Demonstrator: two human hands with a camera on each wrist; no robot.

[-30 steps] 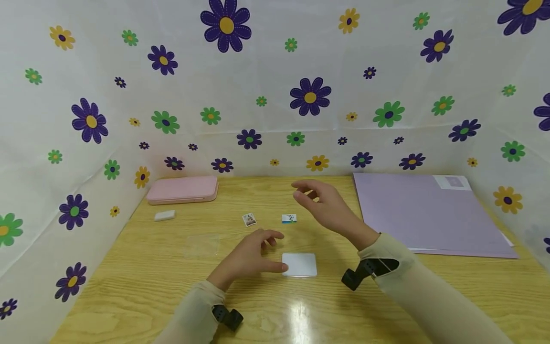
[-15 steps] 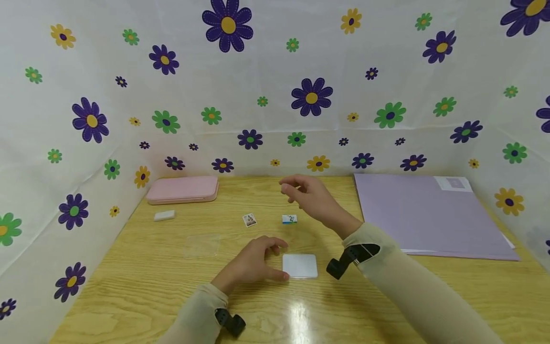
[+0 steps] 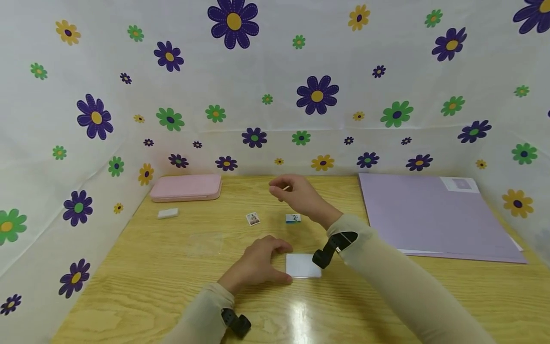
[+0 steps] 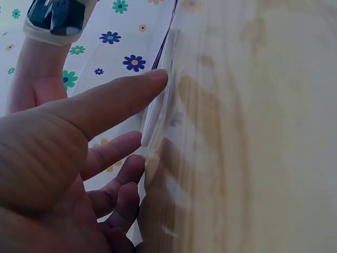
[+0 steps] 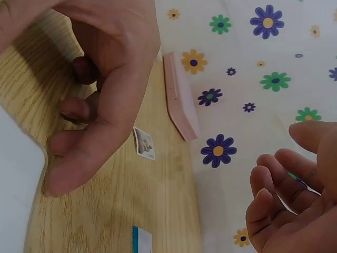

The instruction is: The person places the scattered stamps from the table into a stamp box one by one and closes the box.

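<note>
A white rectangular card (image 3: 303,266) with a clear rim lies flat on the wooden table, near the middle. My left hand (image 3: 257,267) is at its left side, thumb by the near corner and fingers spread towards the far corner. Seen edge-on in the left wrist view, the card (image 4: 162,95) is right by the thumb tip; whether they touch is hard to tell. My right hand (image 3: 302,197) hovers above the table beyond the card, fingers loosely bent and nothing visible in them. Under and before it lie a small blue-and-white picture piece (image 3: 293,219) and a small photo-like sticker (image 3: 253,219).
A transparent sheet (image 3: 205,244) lies left of the left hand. Farther back are a white eraser-like block (image 3: 168,213) and a pink case (image 3: 186,187). A large purple folder (image 3: 434,217) covers the right side. Flower-printed cloth (image 3: 266,86) walls in the table.
My right hand has moved left across the table, above the small pictures. The left hand has shifted slightly right and nearer, staying by the card's left edge. The card lies where it was.
</note>
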